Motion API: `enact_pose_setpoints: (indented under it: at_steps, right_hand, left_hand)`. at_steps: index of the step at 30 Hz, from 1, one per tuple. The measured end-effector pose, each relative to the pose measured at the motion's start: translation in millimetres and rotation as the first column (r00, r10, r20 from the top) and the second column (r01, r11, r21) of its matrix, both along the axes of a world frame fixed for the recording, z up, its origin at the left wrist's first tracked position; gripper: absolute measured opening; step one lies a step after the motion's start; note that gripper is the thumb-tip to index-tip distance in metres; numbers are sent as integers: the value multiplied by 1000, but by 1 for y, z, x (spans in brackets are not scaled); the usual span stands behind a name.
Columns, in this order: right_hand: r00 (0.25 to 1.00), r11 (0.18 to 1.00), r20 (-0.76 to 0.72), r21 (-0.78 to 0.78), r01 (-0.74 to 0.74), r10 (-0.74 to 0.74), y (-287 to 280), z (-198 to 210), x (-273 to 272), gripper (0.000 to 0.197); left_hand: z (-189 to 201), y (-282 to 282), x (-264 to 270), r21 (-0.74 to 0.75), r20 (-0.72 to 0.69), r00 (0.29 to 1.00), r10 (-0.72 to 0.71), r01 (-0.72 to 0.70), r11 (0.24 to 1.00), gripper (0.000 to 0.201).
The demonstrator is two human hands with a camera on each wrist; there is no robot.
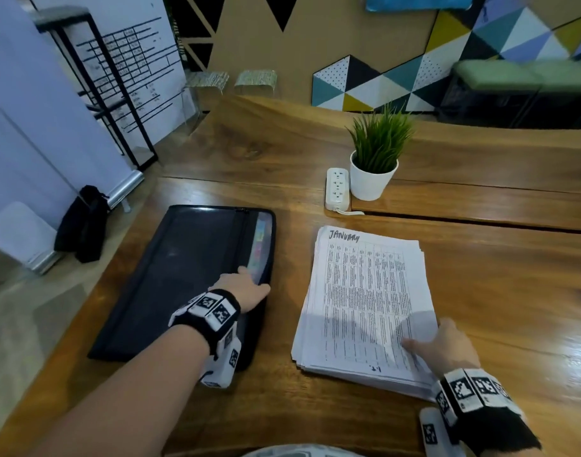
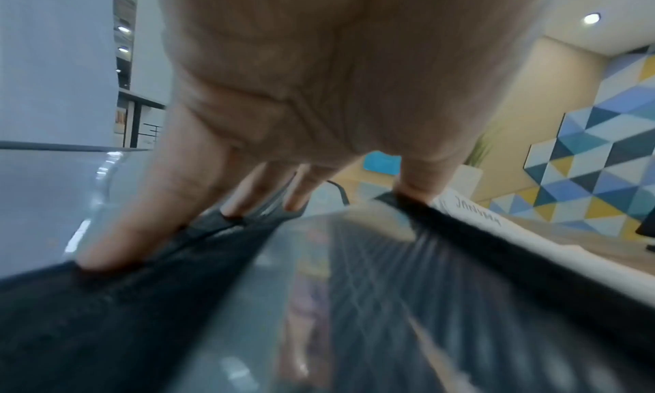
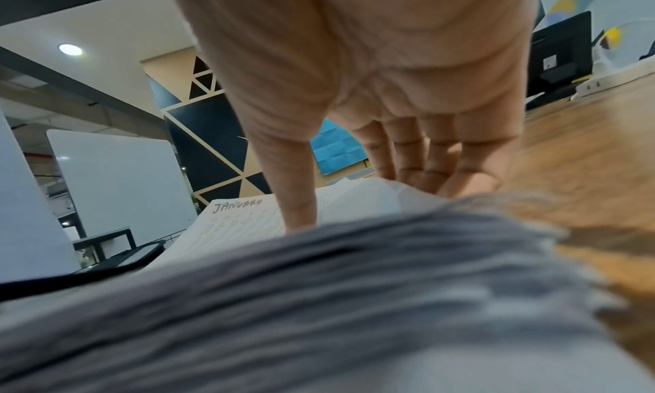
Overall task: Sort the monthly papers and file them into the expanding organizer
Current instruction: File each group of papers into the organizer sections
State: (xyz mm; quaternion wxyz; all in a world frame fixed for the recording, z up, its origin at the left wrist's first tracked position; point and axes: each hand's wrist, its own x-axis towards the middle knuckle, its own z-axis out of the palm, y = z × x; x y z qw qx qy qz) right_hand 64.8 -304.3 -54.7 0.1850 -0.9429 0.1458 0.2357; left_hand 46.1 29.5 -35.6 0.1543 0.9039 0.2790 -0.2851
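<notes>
A black expanding organizer [image 1: 183,278] lies flat and zipped on the left of the wooden table, with coloured tabs showing through its right side. My left hand [image 1: 252,282] rests on its near right part. In the left wrist view the straight fingers [image 2: 117,236] press on the mesh cover [image 2: 248,315] and the thumb sits on its right edge. To the right lies a stack of printed papers [image 1: 365,291] headed "JANUARY". My right hand [image 1: 427,334] is at its near right corner, thumb [image 3: 297,208] flat on the top sheet, fingers [image 3: 436,169] straight against the stack's right edge.
A potted green plant [image 1: 376,159] and a white power strip [image 1: 337,189] stand behind the papers. The table [image 1: 496,291] continues to the right. Its left edge runs diagonally past the organizer; a black bag [image 1: 81,222] stands on the floor beyond.
</notes>
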Motion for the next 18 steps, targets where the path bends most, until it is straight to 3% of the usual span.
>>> enact_pose_setpoints:
  at_steps: [3, 5, 8, 11, 13, 16, 18]
  right_hand:
    - [995, 996, 39, 35, 86, -88, -1, 5, -1, 66]
    - [989, 994, 95, 26, 109, -111, -2, 7, -3, 46]
    - [981, 995, 168, 10, 99, -99, -4, 14, -7, 21]
    - [982, 997, 180, 65, 39, -50, -1, 20, -10, 23]
    - [985, 997, 170, 65, 29, -40, 5, 22, -11, 25]
    - [989, 1000, 143, 13, 22, -24, 21, 13, -13, 16]
    - [998, 999, 69, -39, -1, 3, 33, 4, -14, 26]
  left_hand:
    - [18, 16, -9, -165, 144, 990, -12, 36, 986, 44]
    - [29, 32, -12, -298, 206, 976, 70, -6, 955, 40]
    - [33, 59, -14, -471, 258, 933, 250, -105, 876, 46]
    - [34, 66, -16, -595, 320, 886, 337, -89, 799, 43]
    - [34, 62, -17, -653, 354, 869, 346, -36, 757, 45]
    - [34, 57, -14, -692, 402, 872, 280, 90, 716, 69]
    - [30, 52, -12, -687, 418, 883, 214, 153, 711, 77]
